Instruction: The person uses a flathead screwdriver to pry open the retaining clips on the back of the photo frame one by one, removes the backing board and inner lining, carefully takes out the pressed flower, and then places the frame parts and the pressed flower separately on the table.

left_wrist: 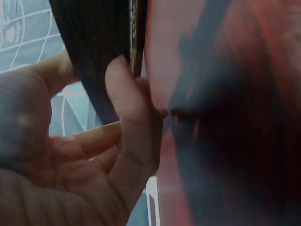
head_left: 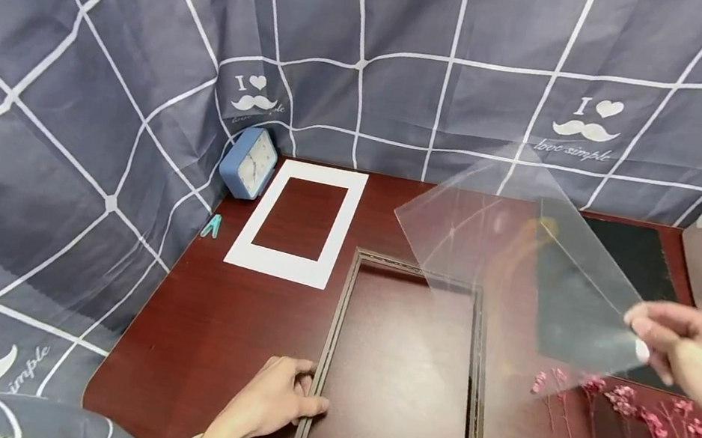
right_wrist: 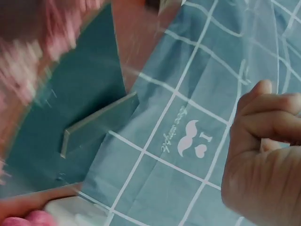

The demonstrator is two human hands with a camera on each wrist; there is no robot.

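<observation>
Right hand (head_left: 690, 342) pinches the clear rectangular acrylic sheet (head_left: 522, 260) at its near right corner, fingers curled on the edge; sheet is tilted in the air above the right half of the bench, over the black rectangular backing board (head_left: 639, 251). Left hand (head_left: 268, 407) rests on the left rail of the dark brown wooden picture frame (head_left: 402, 378), fingers curled against the moulding, steadying it flat on the dark red wooden bench (head_left: 205, 326).

Judgement on handling:
- Sheet is thin and held by 1 corner only; likely to flex or swing. A second contact point along an edge would steady it
- Keep fingertips on edges, not faces, to avoid smudges
- Level the sheet over the frame opening and seat 1 long edge in the recess first, then lower the rest
- Left hand should stay clear of the inner lip

Nearby: white card mat with rectangular window (head_left: 299, 223) behind-left of the frame, small blue clock (head_left: 249, 162), sprigs of pink dried flowers (head_left: 628, 412) right of the frame, beneath the sheet's low edge
</observation>
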